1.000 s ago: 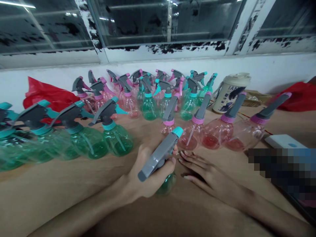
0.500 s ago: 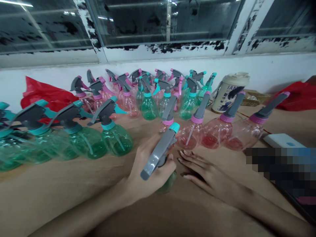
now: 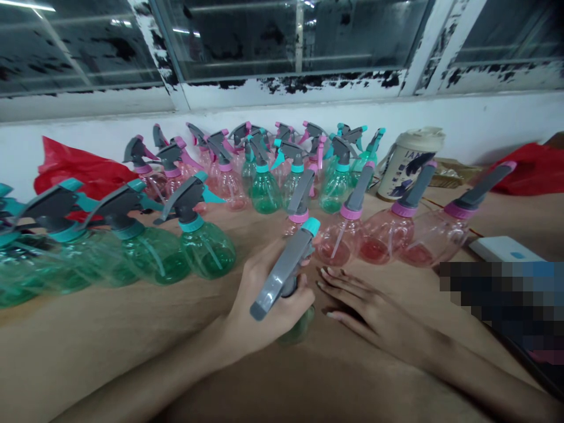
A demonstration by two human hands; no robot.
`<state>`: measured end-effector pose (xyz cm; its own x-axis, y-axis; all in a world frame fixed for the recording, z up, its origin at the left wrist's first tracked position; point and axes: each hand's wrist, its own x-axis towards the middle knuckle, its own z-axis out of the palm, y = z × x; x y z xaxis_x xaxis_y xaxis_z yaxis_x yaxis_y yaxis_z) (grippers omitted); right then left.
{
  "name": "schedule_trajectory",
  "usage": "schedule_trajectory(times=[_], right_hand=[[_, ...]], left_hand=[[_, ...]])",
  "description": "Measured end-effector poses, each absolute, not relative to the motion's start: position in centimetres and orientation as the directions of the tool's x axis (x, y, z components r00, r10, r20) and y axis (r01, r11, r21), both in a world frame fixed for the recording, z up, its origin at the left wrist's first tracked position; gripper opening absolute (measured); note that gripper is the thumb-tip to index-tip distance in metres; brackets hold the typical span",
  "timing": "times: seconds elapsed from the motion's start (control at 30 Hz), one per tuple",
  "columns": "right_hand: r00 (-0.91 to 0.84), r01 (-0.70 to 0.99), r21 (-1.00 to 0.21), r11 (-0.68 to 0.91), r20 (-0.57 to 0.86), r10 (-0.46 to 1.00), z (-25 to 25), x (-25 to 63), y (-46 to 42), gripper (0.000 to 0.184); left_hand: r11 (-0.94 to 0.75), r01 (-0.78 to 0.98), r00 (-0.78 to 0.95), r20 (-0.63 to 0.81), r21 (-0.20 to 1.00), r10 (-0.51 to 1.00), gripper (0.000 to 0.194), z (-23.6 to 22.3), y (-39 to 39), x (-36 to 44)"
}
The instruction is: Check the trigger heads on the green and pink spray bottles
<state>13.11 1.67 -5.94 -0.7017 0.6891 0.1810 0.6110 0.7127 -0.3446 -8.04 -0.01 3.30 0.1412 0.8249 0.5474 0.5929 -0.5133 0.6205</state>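
Note:
My left hand (image 3: 268, 299) wraps round the neck of a green spray bottle (image 3: 300, 329) with a grey trigger head and turquoise nozzle. Its fingers cover the collar and most of the trigger. Palm down on the table, my right hand (image 3: 370, 305) rests to the right with its fingers stretched out, apart from the bottle. Beyond my hands stands a row of pink spray bottles (image 3: 337, 244) with grey heads and pink collars. To the left runs a row of green spray bottles (image 3: 209, 249) with turquoise collars, some liquid in them.
More pink and green spray bottles (image 3: 267, 191) crowd against the white wall. A printed cream tumbler (image 3: 405, 167) stands at the back right. Red plastic bags (image 3: 83, 170) (image 3: 533, 170) lie on both sides. A white box (image 3: 504, 252) sits at the right, beside a blurred-out patch.
My left hand has shifted slightly, and the spray head it holds has turned a little, its back end moving right. My right hand stays in place.

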Motion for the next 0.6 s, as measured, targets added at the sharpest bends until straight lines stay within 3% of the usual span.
schedule_trajectory(times=[0.6], right_hand=[[-0.705, 0.574, -0.382, 0.724, 0.219, 0.675, -6.0, 13.1, 1.7, 0.05]], left_hand=[[-0.534, 0.468, 0.238, 0.481, 0.705, 0.844, 0.017, 4.3, 0.0, -8.8]])
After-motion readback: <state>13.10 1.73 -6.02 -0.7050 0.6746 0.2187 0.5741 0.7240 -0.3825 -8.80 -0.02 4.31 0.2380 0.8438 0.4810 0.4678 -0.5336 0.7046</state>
